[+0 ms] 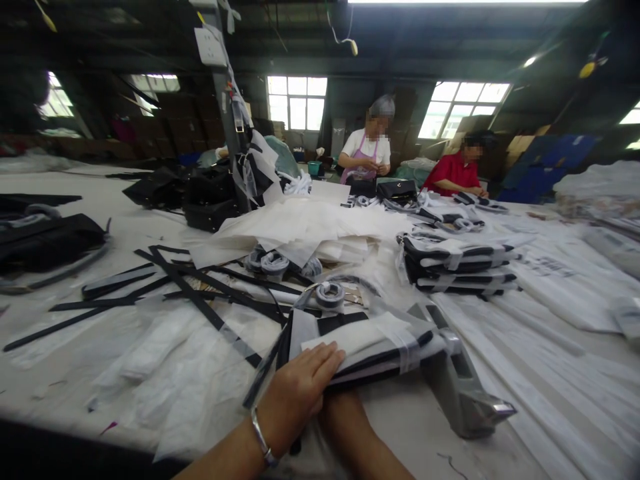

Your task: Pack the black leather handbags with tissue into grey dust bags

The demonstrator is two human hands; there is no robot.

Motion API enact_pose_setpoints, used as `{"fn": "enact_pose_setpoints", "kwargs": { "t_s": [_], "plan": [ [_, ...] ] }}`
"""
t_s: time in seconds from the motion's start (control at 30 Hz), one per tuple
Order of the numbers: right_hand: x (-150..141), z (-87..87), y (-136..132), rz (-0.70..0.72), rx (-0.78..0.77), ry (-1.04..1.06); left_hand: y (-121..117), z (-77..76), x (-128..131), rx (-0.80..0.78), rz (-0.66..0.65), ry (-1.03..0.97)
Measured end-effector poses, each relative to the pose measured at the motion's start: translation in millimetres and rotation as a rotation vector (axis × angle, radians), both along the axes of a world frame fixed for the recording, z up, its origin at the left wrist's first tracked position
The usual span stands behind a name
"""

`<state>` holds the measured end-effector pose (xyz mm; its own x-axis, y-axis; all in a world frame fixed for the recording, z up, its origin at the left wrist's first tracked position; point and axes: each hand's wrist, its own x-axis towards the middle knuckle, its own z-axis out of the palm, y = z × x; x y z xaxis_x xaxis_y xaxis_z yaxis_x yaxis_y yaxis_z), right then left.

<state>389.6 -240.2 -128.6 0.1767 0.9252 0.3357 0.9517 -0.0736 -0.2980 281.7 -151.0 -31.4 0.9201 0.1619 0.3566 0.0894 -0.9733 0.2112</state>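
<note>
A flat black bag (360, 373) wrapped in white paper lies in front of me, a band of clear tape around its right end. My left hand (300, 380), with a silver bangle at the wrist, grips the bag's left end, fingers together over the top paper. Beneath the bag reaches my right hand (343, 410); the bag hides its fingers. Touching or just behind the bag's right end is a grey tape dispenser (460, 387). Behind the bag sits a wrapped coil of strap (330, 294).
Black straps (200, 307) and crumpled thin wrapping (150, 360) lie at left. White paper sheets (310, 223) are heaped behind. A stack of wrapped bags (460, 263) stands right, beside long plastic sleeves (530, 373). Two people work across the table; black bags (210, 197) sit near a post.
</note>
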Motion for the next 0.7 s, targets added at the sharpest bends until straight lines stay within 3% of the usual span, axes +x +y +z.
{"fn": "enact_pose_setpoints", "kwargs": {
  "t_s": [0.17,0.33,0.43,0.57,0.63,0.7],
  "plan": [
    [-2.4,20.8,-27.9,-0.019,-0.073,0.043,-1.5,-2.8,3.9,0.121,0.023,-0.066],
    [1.6,29.3,-28.6,0.040,-0.145,0.100,-5.7,-8.1,2.1,0.199,0.014,-0.158],
    [11.1,20.3,-39.8,0.100,-0.108,0.083,-7.8,-9.1,-1.2,0.219,0.018,-0.205],
    [17.9,-8.9,-65.9,0.198,0.047,-0.069,-6.2,-10.9,-2.4,0.205,0.036,-0.195],
    [14.2,-20.6,-67.8,0.240,0.051,-0.098,-6.9,-13.5,-1.4,0.204,0.034,-0.191],
    [7.0,-23.3,-60.0,0.186,0.021,-0.049,-10.2,-16.1,-0.9,0.214,0.024,-0.198]
  ]
}}
